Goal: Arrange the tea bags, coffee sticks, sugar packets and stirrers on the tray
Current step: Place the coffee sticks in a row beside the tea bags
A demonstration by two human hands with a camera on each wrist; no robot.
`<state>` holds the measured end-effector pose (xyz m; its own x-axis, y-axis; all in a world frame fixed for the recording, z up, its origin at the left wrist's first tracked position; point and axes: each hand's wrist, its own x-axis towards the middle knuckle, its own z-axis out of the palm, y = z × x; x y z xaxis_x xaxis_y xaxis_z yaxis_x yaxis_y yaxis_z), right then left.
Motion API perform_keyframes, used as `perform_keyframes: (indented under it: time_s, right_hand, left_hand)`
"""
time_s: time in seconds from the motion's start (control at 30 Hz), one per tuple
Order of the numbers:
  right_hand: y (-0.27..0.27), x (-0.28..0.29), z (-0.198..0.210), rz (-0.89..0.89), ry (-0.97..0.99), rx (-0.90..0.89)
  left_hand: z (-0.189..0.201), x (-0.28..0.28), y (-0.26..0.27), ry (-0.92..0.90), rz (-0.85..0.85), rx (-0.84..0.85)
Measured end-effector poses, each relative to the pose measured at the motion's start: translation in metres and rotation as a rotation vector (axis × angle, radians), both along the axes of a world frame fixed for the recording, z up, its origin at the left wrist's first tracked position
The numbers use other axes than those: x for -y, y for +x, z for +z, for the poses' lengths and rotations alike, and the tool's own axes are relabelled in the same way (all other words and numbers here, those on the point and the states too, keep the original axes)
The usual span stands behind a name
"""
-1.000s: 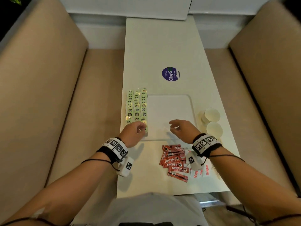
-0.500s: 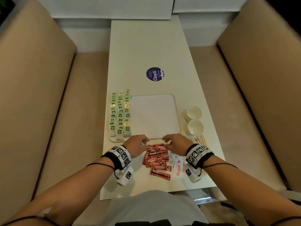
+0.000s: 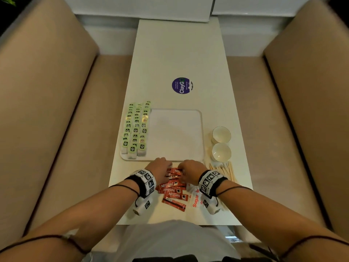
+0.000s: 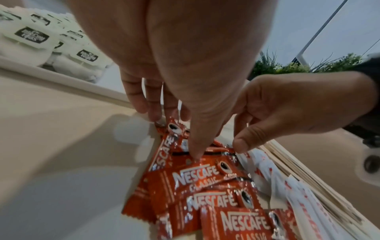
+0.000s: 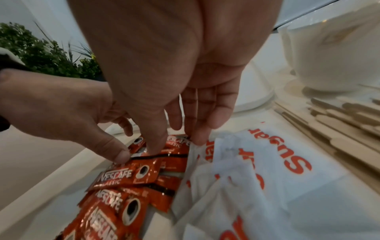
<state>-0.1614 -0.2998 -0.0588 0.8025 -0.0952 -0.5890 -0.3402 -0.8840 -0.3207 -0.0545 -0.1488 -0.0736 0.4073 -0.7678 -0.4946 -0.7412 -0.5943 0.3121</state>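
Note:
Three rows of green-labelled tea bags (image 3: 136, 127) fill the left part of the white tray (image 3: 177, 135). Red coffee sticks (image 3: 173, 188) lie in a loose pile on the table just in front of the tray. White sugar packets (image 3: 195, 197) lie to their right, wooden stirrers (image 3: 226, 171) further right. My left hand (image 3: 160, 167) and right hand (image 3: 189, 169) both reach down onto the far end of the pile. In the left wrist view the left thumb and fingertips (image 4: 156, 116) touch the sticks (image 4: 195, 178). In the right wrist view the right fingertips (image 5: 197, 139) touch sticks (image 5: 123, 175) beside the sugar packets (image 5: 267, 162). No stick is lifted.
Two white cups (image 3: 221, 142) stand right of the tray, behind the stirrers. A round purple sticker (image 3: 182, 85) lies further back on the narrow white table (image 3: 179, 53). Beige benches (image 3: 56, 110) flank the table on both sides.
Both hands drew back from the tray's front edge to the coffee stick pile and came down onto it, close together.

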Motion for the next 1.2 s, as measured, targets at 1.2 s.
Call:
perform_keyframes:
  time_s: [1.2]
  right_hand:
    - [0.011,0.010,0.030,-0.295,0.373,0.324]
  left_hand:
    - [0.038,-0.030,0.022,-0.291,0.372,-0.275]
